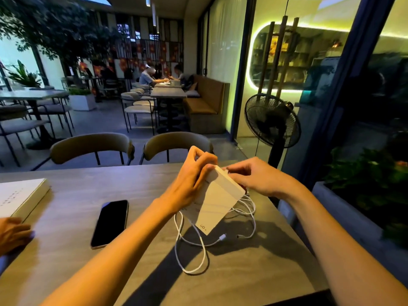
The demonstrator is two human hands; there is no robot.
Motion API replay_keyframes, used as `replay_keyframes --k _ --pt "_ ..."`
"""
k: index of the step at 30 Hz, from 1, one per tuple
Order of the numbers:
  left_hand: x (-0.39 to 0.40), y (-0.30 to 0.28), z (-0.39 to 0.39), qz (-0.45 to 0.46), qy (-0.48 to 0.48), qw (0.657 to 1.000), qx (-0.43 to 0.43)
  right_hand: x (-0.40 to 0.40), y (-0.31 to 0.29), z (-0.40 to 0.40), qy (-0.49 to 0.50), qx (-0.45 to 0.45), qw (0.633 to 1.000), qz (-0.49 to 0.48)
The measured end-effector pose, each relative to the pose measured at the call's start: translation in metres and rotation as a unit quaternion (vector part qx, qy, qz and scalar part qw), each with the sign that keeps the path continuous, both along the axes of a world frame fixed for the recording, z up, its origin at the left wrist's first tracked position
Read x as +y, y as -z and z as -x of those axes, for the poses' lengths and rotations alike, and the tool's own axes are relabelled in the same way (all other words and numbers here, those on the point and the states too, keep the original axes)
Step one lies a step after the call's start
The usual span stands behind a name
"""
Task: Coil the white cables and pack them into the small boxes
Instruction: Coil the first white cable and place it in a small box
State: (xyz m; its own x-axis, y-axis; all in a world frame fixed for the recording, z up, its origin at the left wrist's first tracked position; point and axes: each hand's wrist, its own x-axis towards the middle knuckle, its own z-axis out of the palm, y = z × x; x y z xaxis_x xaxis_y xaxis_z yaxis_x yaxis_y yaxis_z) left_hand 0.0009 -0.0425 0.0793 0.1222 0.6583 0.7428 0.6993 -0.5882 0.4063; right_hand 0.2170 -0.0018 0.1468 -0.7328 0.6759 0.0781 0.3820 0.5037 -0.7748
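Note:
A small white box point(217, 199) is held tilted above the grey table point(66, 250), its far end raised. My left hand point(192, 180) grips the box's left side with curled fingers. My right hand point(254, 175) pinches at the box's top far end, where a bit of white cable shows. A white cable point(198, 246) lies in loose uncoiled loops on the table beneath and to the right of the box, with one plug end point(223, 236) lying free.
A black phone point(110, 224) lies face up left of the cable. A larger white flat box point(19, 197) sits at the table's left edge, with another person's hand point(13, 235) near it. Two chairs stand across the table; a floor fan point(272, 121) stands at right.

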Motion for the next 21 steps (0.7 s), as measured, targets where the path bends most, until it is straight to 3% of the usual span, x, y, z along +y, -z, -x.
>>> replay_keyframes --k 3,6,9,12,15,17,21 --pt "0.000 0.005 -0.007 0.006 -0.009 1.000 0.006 0.001 -0.002 -0.005 -0.036 -0.103 0.994 -0.004" --pt "-0.001 0.006 -0.013 -0.011 0.004 0.999 -0.034 0.003 0.000 -0.008 -0.054 -0.109 0.992 0.019" --pt "0.000 0.003 -0.013 -0.030 0.006 0.995 -0.090 -0.002 0.007 -0.005 -0.017 -0.025 0.995 0.095" --pt "0.003 -0.001 -0.013 -0.030 -0.031 0.985 -0.164 -0.001 0.019 0.004 0.034 0.133 0.976 0.171" --pt "0.001 -0.005 -0.018 -0.002 -0.038 0.966 -0.257 -0.004 0.026 0.010 0.067 0.173 0.980 0.070" --pt "-0.001 -0.003 -0.019 0.009 -0.031 0.964 -0.263 -0.003 0.030 0.013 0.096 0.182 0.978 -0.019" --pt "-0.003 0.007 -0.011 0.084 -0.007 0.963 -0.257 0.005 0.038 0.017 0.161 0.295 0.941 -0.042"
